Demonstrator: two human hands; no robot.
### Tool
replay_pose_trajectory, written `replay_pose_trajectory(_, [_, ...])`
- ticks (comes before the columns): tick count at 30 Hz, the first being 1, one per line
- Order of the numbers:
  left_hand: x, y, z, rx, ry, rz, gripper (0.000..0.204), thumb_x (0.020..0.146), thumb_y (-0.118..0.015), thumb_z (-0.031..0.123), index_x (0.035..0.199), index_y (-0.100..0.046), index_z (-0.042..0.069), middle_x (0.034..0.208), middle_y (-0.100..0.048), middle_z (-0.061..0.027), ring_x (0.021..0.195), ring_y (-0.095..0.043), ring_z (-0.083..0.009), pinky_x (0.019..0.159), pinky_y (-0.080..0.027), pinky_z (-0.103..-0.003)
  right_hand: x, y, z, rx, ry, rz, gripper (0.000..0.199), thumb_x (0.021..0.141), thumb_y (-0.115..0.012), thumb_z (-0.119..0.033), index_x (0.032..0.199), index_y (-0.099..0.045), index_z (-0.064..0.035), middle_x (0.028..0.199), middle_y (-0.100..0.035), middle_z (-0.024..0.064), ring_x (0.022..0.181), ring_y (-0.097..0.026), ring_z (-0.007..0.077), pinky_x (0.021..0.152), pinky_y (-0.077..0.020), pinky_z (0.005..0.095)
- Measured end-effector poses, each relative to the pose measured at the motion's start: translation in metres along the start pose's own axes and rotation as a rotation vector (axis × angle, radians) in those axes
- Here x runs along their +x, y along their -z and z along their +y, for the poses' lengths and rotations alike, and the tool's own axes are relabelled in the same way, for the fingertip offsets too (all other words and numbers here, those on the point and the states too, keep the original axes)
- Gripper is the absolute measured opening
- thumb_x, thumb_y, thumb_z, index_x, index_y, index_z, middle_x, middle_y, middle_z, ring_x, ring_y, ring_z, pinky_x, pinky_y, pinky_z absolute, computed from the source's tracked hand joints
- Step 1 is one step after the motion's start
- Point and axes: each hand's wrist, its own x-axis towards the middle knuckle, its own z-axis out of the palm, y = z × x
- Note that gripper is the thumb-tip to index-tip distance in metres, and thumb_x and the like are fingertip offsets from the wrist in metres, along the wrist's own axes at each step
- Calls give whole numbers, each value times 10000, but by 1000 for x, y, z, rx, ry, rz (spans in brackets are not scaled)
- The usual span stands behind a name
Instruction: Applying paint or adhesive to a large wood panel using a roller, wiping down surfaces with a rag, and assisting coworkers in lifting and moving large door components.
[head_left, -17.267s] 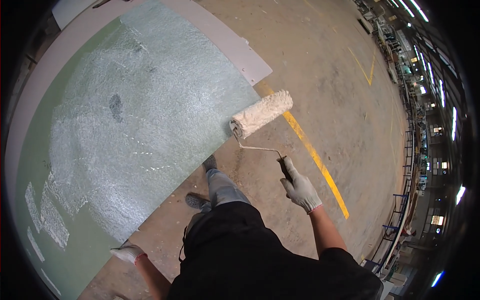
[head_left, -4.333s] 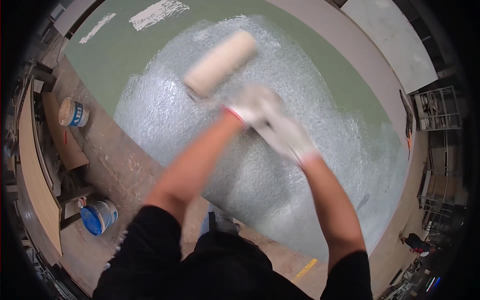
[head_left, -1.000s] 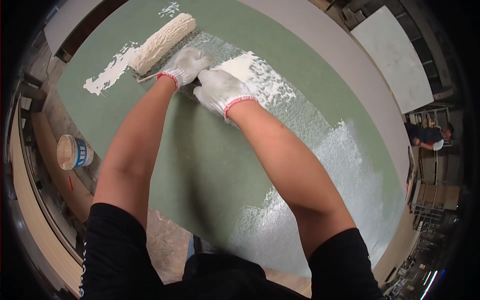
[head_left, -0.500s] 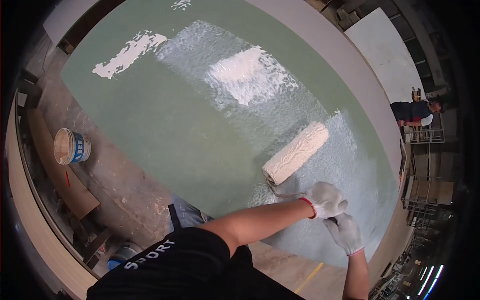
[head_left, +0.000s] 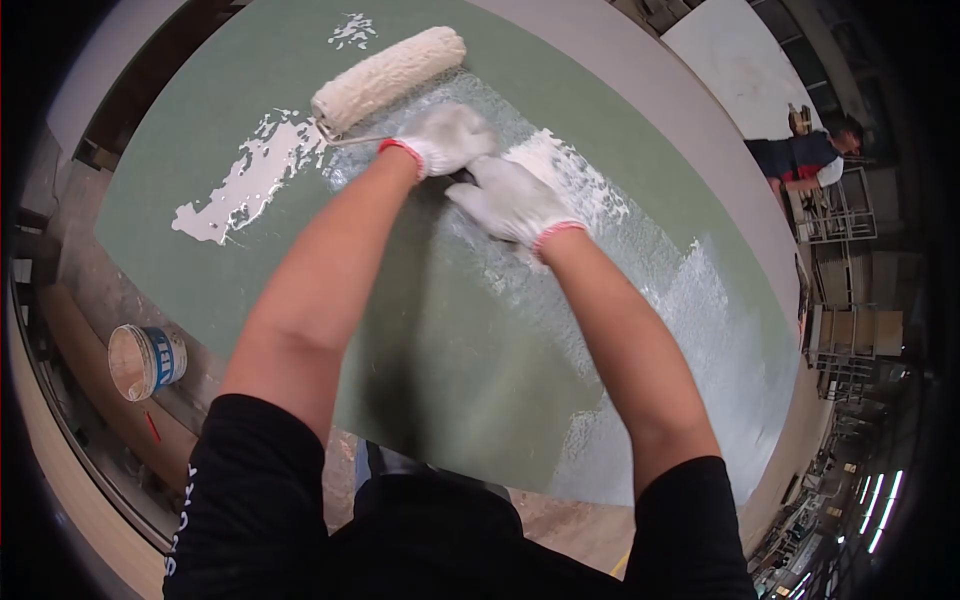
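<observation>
A fluffy white paint roller (head_left: 388, 80) lies across the far part of a large green board (head_left: 480, 385). My left hand (head_left: 447, 138), in a white knit glove with a red cuff, is closed round the roller's handle near its wire frame. Just behind it, my right hand (head_left: 512, 200), gloved alike, also grips the handle, which the gloves mostly hide. Thick white paint (head_left: 245, 185) lies in a patch left of the roller. Another white patch (head_left: 585, 185) shows beyond my right hand. A thin whitish coat covers the board's right side.
A white bucket (head_left: 147, 362) with a blue label stands on the floor left of the board, beside a long brown plank (head_left: 85, 345). Far right, another person (head_left: 805, 160) is near a pale panel (head_left: 750, 70) and metal racks (head_left: 845, 210).
Both hands have pushed the roller away from me and to the left, from the board's near right part to its far part. My arms are now stretched out ahead.
</observation>
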Motion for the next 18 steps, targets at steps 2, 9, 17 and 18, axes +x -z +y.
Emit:
replay_pose_trajectory(2, [-12, 13, 16, 34, 24, -82, 418, 886, -568, 493, 932, -777, 133, 997, -744, -131, 966, -692, -330, 909, -546, -449, -7, -14, 1, -112, 64, 161, 437, 977, -579, -386, 1263, -603, -56, 951, -732, 216, 865, -718, 406, 816, -570, 478])
replay_pose_trajectory(9, [-139, -170, 196, 38, -252, -216, 365, 797, -583, 449, 758, -780, 143, 821, -741, -145, 771, -726, -356, 721, -581, -478, -284, -58, 71, 51, -296, 29, 291, 978, -619, -332, 1053, -705, -64, 974, -708, 256, 912, -691, 452, 768, -546, 519])
replay_pose_trajectory(17, [-289, -303, 384, -535, -426, -359, 386, 913, -521, 422, 795, -754, 137, 739, -703, -159, 690, -690, -384, 683, -544, -510, -541, -43, 92, -12, -553, -153, 229, 907, -689, -241, 1056, -730, -72, 948, -724, 235, 913, -715, 407, 800, -571, 491])
replay_pose_trajectory(18, [-284, -300, 381, -512, -408, -356, 379, 918, -522, 427, 805, -750, 146, 752, -707, -156, 703, -692, -384, 691, -544, -510, -535, -36, 97, -53, -532, -200, 237, 901, -691, -254, 1052, -734, -77, 942, -729, 221, 911, -720, 391, 804, -573, 488])
